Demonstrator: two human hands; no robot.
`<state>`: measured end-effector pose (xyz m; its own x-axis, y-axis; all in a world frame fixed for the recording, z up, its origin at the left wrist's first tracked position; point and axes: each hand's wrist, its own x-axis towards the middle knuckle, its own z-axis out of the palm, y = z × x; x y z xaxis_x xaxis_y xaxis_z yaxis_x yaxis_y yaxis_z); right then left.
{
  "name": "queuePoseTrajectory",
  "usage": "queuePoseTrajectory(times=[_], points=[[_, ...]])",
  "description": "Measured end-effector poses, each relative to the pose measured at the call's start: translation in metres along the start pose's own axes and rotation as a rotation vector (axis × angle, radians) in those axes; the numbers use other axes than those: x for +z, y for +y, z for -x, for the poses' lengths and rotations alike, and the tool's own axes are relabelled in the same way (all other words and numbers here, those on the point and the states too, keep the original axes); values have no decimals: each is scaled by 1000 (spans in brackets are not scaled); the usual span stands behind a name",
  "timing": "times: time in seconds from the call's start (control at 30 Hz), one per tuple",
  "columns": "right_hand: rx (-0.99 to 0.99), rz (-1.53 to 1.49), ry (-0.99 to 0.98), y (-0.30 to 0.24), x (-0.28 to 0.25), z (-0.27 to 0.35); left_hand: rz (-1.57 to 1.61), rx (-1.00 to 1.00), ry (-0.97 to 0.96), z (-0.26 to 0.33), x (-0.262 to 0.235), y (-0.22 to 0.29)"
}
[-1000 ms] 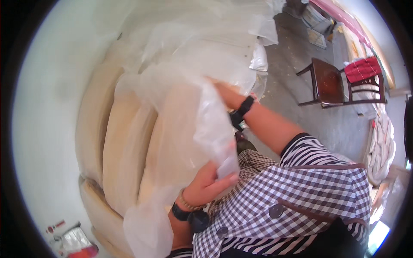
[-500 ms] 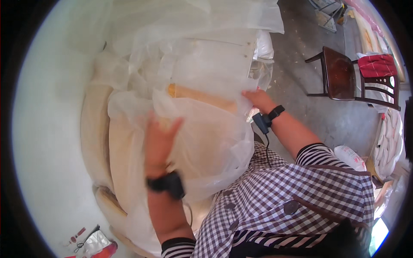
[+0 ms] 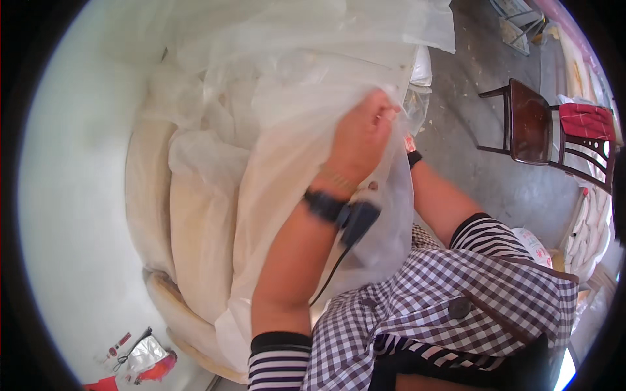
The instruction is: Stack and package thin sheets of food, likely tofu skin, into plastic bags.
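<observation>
My left hand (image 3: 360,137) is across to the right, fingers curled closed on a gathered edge of translucent plastic sheet (image 3: 293,137). A dark band with a small black device and a cable sits on that wrist. My right hand (image 3: 409,142) is beyond the sheet's right edge. Only a small part of it shows, and its fingers are hidden behind the plastic. Beneath and beside the sheet lie long, cream-coloured, rounded pieces (image 3: 202,221) wrapped in cloudy plastic, side by side. What exactly they are, I cannot make out.
More plastic film (image 3: 313,26) is draped over the far end. A dark wooden chair (image 3: 529,120) with a red cloth (image 3: 587,121) stands on the grey floor at right. White sacks (image 3: 580,228) are stacked beyond. At lower left lie scissors (image 3: 134,348) and a silver packet (image 3: 149,355).
My left hand has swung right and upward, and its fingers have closed on the plastic. The sheet now covers the yellowish strip and most of my right hand.
</observation>
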<state>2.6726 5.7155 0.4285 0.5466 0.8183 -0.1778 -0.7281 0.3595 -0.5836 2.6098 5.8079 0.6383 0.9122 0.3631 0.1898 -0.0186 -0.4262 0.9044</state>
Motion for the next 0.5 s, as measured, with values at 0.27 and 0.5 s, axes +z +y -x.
queuePoseTrajectory(times=[0.27, 0.5], points=[[-174, 942, 605, -156, 29, 5, -721, -40, 79, 14, -44, -10], [-516, 1844, -15, -112, 194, -107, -469, -792, -208, 23, -224, -140]])
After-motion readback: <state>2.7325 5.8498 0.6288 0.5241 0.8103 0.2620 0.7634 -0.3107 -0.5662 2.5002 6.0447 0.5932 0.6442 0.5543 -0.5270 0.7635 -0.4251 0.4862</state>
